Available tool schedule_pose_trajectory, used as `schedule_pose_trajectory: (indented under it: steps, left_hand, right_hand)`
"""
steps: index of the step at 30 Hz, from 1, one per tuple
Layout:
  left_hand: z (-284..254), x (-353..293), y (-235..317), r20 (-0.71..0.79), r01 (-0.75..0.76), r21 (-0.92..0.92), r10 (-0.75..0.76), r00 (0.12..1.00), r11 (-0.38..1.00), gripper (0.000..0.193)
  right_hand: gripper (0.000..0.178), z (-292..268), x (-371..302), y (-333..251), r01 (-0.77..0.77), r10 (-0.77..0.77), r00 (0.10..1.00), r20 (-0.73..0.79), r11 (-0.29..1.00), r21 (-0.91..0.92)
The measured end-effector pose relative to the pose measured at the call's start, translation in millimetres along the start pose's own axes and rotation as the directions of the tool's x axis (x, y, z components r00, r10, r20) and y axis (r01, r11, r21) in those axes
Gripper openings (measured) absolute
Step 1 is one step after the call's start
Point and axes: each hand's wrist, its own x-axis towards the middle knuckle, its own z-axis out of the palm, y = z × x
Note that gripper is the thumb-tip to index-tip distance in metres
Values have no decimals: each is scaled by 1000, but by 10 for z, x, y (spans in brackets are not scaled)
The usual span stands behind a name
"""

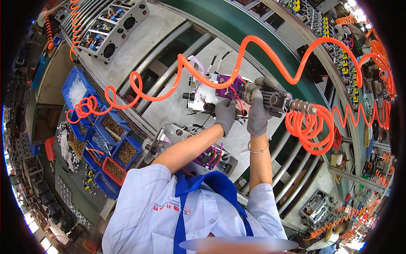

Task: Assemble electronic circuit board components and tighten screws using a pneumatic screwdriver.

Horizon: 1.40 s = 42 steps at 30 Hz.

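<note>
My right hand, in a grey glove, is closed round a grey metal air screwdriver, whose hose end points right. The tool's working tip is hidden among the gloved fingers. My left hand, gloved alike, has its fingers bent together at the near edge of an open metal chassis. Whatever those fingers hold is too small to make out. A purple circuit board sits in this chassis, and a red wire loops down from it between my hands.
An orange coiled air hose arches over the work. Blue bins of small hardware and a red bin stand left. A second chassis lies under my left forearm. Metal rollers run at right; a finished-looking unit stands far left.
</note>
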Motion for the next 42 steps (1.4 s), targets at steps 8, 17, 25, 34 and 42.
schedule_pose_trajectory:
  steps: [8, 17, 25, 34, 42]
  left_hand:
    - [-83, 275, -226, 129, -375, 616, 380, 916, 693, 21]
    - [-64, 344, -186, 241, -378, 768, 313, 919, 517, 27]
    - [-75, 374, -197, 208, -337, 758, 283, 936, 559, 30]
    - [-786, -295, 543, 535, 167, -30, -125, 836, 986, 21]
    - [-1474, -1321, 623, 443, 227, -149, -141, 885, 962, 30]
  right_hand:
    - [36, 153, 234, 60, -65, 76, 992, 103, 992, -111]
    - [32, 325, 356, 39, -171, 188, 975, 118, 975, -142]
    - [31, 270, 281, 102, -152, 185, 971, 152, 967, -205]
    - [37, 158, -215, -414, 108, -107, 985, 134, 994, -5]
    - [42, 175, -1187, -1074, 218, -200, 966, -162, 971, 98]
